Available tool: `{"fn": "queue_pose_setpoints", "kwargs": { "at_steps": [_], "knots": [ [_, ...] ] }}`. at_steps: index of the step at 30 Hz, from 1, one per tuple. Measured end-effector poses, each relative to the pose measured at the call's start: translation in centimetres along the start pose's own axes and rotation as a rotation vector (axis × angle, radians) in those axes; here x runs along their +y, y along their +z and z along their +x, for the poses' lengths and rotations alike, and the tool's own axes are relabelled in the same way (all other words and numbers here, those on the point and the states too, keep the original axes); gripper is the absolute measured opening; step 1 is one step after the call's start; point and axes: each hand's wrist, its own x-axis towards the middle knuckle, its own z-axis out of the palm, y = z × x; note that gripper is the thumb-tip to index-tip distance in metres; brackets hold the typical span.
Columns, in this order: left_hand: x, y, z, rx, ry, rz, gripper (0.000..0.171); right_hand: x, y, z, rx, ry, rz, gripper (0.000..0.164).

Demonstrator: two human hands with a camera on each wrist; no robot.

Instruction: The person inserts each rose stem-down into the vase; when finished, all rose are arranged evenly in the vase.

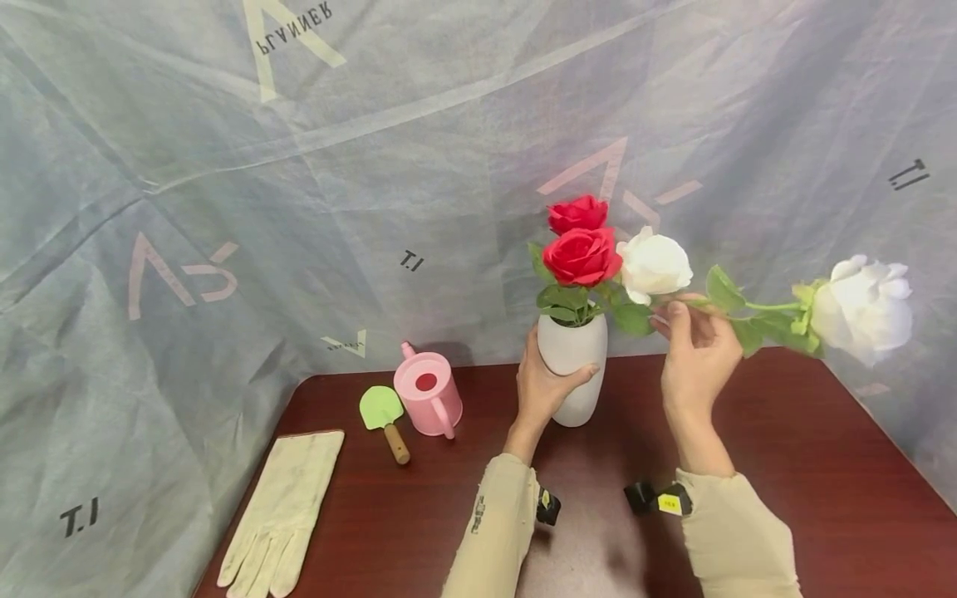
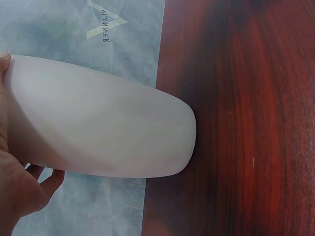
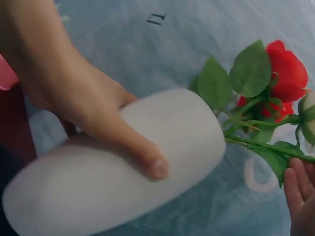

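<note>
White vase point(image 1: 572, 365) stands upright on the dark red table point(image 1: 807, 465), gripped around its belly by the left hand point(image 1: 544, 382); thumb curled across the front, fingers behind. In the vase, above that grip: two red roses point(image 1: 581, 253) and one white rose point(image 1: 654, 264), with green leaves at the mouth. Well left of the left grip, going left to right: a cream work glove point(image 1: 287, 507) lying flat, a green toy trowel point(image 1: 385, 415) with wooden handle, a pink toy watering can point(image 1: 429, 392). Right of the vase, the right hand point(image 1: 695, 353) is raised off the table, its grip pinching the green stem of a second white rose point(image 1: 861, 307); the stem lies near horizontal, bloom well right of the grip, cut end pointing toward the vase mouth. Grey printed cloth point(image 1: 299, 208) hangs behind everything.
</note>
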Motion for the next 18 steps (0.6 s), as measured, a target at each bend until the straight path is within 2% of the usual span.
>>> {"fn": "queue_pose_setpoints", "kwargs": {
  "at_steps": [5,7,10,14,18],
  "knots": [
    [0.1,0.1,0.0,0.013,0.006,0.005,0.099,0.5,-0.3,-1.4,-0.008,-0.07,0.003,0.015],
    [0.1,0.1,0.0,0.01,0.004,-0.001,0.099,0.6,-0.4,-1.6,0.0,-0.073,0.019,0.016],
    [0.0,0.2,0.0,0.011,-0.003,0.0,0.1,0.5,-0.5,-1.4,0.006,-0.076,-0.02,0.017],
    [-0.1,0.2,-0.1,0.018,-0.006,0.011,0.1,0.2,-0.7,-0.8,-0.01,-0.031,-0.015,0.019],
    [-0.1,0.2,0.0,0.017,-0.003,0.017,0.1,-0.3,-1.2,-0.7,-0.084,0.095,0.066,0.019]
  ]
}}
